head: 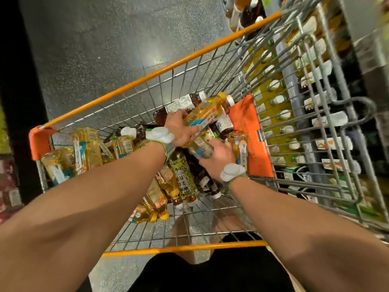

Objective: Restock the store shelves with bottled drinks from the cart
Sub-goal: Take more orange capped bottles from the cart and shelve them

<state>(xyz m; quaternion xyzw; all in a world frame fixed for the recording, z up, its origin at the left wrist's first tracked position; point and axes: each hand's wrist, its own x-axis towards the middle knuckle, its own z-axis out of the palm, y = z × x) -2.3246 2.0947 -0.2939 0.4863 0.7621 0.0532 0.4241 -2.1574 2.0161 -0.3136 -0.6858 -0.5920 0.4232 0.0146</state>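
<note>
So, it's the pick-up step that's being done here: both hands are down in the cart (160,70), and bottles are being gathered before anything gets carried over. The left hand (179,129) is wrapped round a yellow bottle (205,113) with a blue-and-white label. Its fingers are curled over the body, and the bottle is held a bit above the pile, tilted with the cap pointing away. The right hand (219,158) is closed over a second bottle (199,147) just below, fingers curled round the label end. The thumb can't really be made out. White bands (232,171) are worn on both wrists.

The rest of the stock is heaped loosely in the basket, with more yellow drinks (86,148) on the left side and dark tea-coloured ones (185,102) at the far end. Nothing is seen standing upright.

The shelves (328,106) are seen through the cart's wire on the right, close by, with rows of white-capped bottles (279,100) lined up.

Next move, probably: both bottles need to be lifted clear of the wire rim and turned upright, then slotted into a matching row.

Labels: barcodes can be spotted on a few. Bold East Asian characters are printed on a green-yellow patterned bottle (182,171), but no brand can be read for sure because it's all too blurred.
</note>
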